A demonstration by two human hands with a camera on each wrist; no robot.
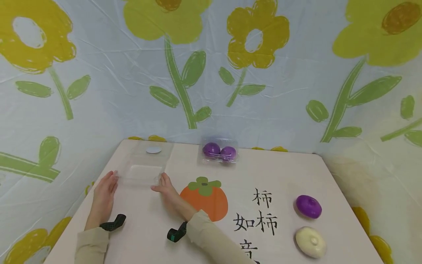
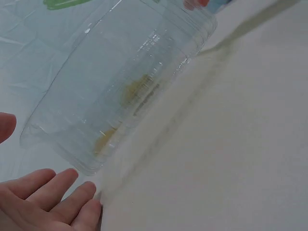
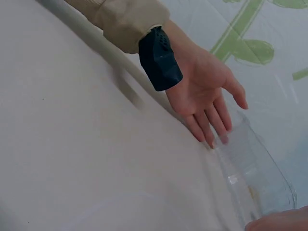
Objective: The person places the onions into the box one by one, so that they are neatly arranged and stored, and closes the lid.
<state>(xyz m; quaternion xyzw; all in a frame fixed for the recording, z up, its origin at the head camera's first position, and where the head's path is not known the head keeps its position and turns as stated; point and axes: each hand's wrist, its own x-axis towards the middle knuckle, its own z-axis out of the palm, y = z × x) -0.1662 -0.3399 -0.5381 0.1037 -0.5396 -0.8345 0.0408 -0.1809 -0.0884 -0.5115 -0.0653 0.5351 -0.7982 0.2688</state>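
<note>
A clear plastic box (image 1: 141, 176) lies at the table's left, its lid folded back with a white oval label (image 1: 153, 150) on it. My left hand (image 1: 103, 192) is at the box's left side; in the left wrist view its fingers (image 2: 58, 188) are extended beside the box wall. The right wrist view shows this left hand (image 3: 202, 89) with palm visible and fingertips near the box's end. At the near right corner, my right hand (image 1: 169, 192) touches the box, thumb spread from the fingers. Only a small part of the right hand (image 3: 279, 222) shows in the right wrist view.
A closed clear box (image 1: 238, 151) holding two round purple pieces stands at the table's back edge. A purple piece (image 1: 308, 206) and a cream-white one (image 1: 310, 242) lie at the right. An orange persimmon print (image 1: 211, 205) and black characters mark the tabletop.
</note>
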